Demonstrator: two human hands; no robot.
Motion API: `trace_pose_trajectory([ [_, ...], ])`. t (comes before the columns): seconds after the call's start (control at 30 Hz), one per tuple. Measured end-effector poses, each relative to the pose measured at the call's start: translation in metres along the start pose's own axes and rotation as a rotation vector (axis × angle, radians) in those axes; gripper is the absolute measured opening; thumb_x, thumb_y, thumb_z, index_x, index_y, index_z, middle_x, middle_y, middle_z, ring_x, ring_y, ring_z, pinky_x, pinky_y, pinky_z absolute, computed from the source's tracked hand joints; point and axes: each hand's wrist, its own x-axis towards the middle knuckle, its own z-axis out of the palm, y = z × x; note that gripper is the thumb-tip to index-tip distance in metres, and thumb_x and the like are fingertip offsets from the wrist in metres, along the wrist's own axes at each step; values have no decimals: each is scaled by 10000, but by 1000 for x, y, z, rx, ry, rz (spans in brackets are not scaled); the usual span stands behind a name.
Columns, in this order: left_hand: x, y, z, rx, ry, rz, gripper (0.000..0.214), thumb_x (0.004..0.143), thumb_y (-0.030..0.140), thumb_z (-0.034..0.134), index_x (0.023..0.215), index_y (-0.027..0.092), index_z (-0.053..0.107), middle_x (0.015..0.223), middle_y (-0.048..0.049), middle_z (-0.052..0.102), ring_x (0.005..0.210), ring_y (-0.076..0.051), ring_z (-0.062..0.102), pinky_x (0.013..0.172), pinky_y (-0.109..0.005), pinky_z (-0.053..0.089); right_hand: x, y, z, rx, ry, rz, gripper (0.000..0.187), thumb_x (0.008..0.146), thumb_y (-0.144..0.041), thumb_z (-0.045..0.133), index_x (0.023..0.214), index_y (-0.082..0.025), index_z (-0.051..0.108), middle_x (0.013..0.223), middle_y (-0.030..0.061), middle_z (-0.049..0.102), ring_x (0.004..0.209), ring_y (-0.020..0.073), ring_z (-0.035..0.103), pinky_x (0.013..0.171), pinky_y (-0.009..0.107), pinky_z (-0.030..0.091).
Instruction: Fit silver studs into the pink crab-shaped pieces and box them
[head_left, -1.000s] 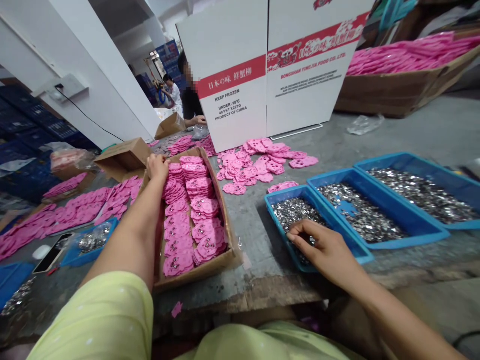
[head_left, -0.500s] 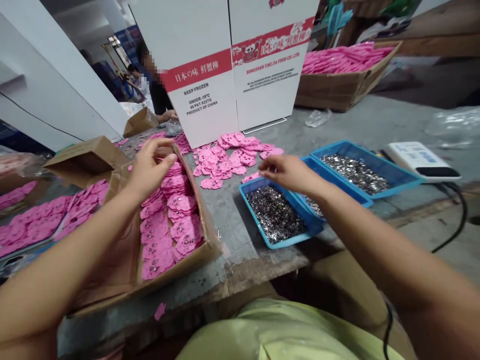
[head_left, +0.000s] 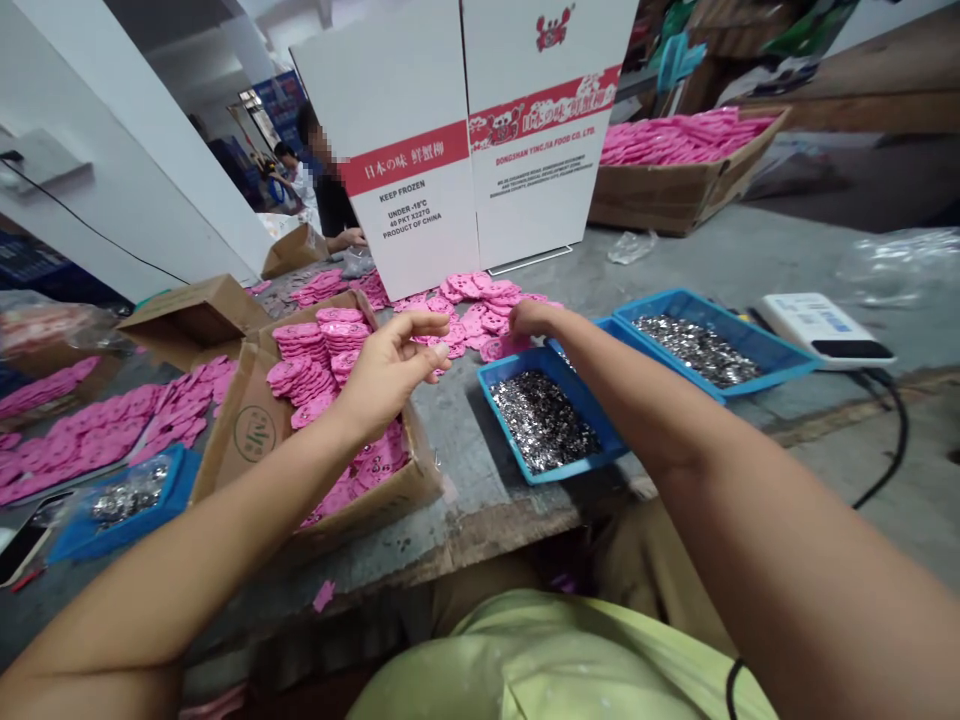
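My left hand [head_left: 397,365] hovers above the right edge of an open cardboard box [head_left: 424,475]. Its fingers are curved and parted from the thumb, with nothing visible between them. Stacks of flat pink pieces with small dark marks [head_left: 304,375] fill the box. At the loose heap of pink pieces [head_left: 472,310] on the table, my right hand [head_left: 534,320] points downward, its fingertips hidden behind the hand. Just below that hand is a blue tray [head_left: 536,470] holding small shiny metal parts [head_left: 544,415].
White printed cartons [head_left: 420,220] stand behind the heap. Further right are another blue tray [head_left: 780,370], a white device [head_left: 817,325] with a cable, and a box of pink pieces [head_left: 652,195]. A bagged blue tray [head_left: 97,535] lies left. A person [head_left: 334,205] sits beyond.
My left hand has moved right and toward me, from over the box's stacks to its right edge. My right hand has shifted slightly left, down to the loose pink pieces. The view has shifted a little.
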Motion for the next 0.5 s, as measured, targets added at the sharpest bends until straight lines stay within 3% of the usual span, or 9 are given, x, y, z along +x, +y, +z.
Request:
trace_pose_trajectory([
  [0.1,5,-4,8,-47,19,-52,312,807,186,737,1110,169,665,1194,-91,694,794,-125,704,668,-256,545,-5,-8,-24,26,-6,136,299,731,-139,873,664,-189,586,543,-16,556,607,146,590,622,294,538],
  [0.17,10,-7,13,-50,55,-83,371,793,164,745,1151,174,649,1235,-99,685,833,-130,696,709,-268,550,-15,-17,-37,121,-8,147,290,780,-168,850,689,-188,575,570,-19,569,578,114,560,582,252,498],
  [0.27,20,-11,22,-37,119,-132,490,783,135,765,1247,169,612,1393,-148,638,1059,-185,689,870,-313,566,-37,-31,-46,315,-46,78,225,815,-190,822,721,-177,617,600,-20,583,550,87,507,539,229,425],
  [0.37,27,-10,31,-30,131,-193,604,785,114,780,1351,153,574,1513,-201,570,1309,-251,618,1034,-367,535,-61,-46,-43,405,-121,-34,200,765,-225,861,733,-174,670,623,-15,615,575,92,515,542,232,414],
  [0.43,28,-7,37,-45,85,-271,660,774,94,796,1387,144,555,1441,-210,625,1253,-254,661,1005,-371,552,-74,-56,-37,437,-186,-122,215,719,-259,898,744,-173,703,640,-14,637,604,95,532,564,232,428],
  [0.5,27,-5,42,-96,-57,-398,590,804,87,765,1358,126,565,1233,-187,726,1006,-229,746,851,-354,597,-84,-63,-31,478,-239,-214,244,700,-299,920,779,-169,729,665,-15,655,632,96,550,596,231,449],
])
